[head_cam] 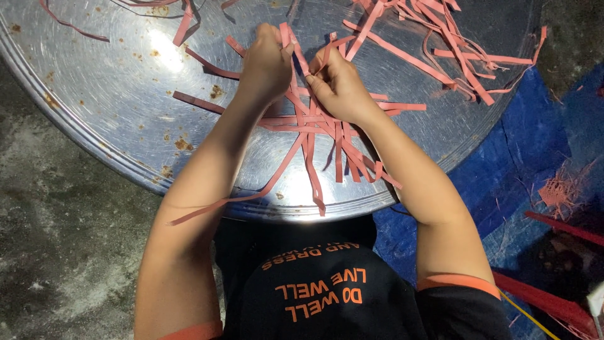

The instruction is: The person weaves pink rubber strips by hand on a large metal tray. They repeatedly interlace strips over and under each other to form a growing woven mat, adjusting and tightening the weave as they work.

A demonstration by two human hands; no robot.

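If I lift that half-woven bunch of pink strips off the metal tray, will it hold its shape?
Probably not. The pink strips curl and droop over the round metal tray rim, so they look floppy and light. Only loosely crossed under the left hand and right hand, they might slide apart.

The woven strips (314, 123) are salmon pink, like the loose strips (440, 38) beyond. The round metal tray (113, 94) is silvery with brown rust specks. The shirt (327, 296) is black with orange lettering and cuffs; the tarp (503, 170) is blue.
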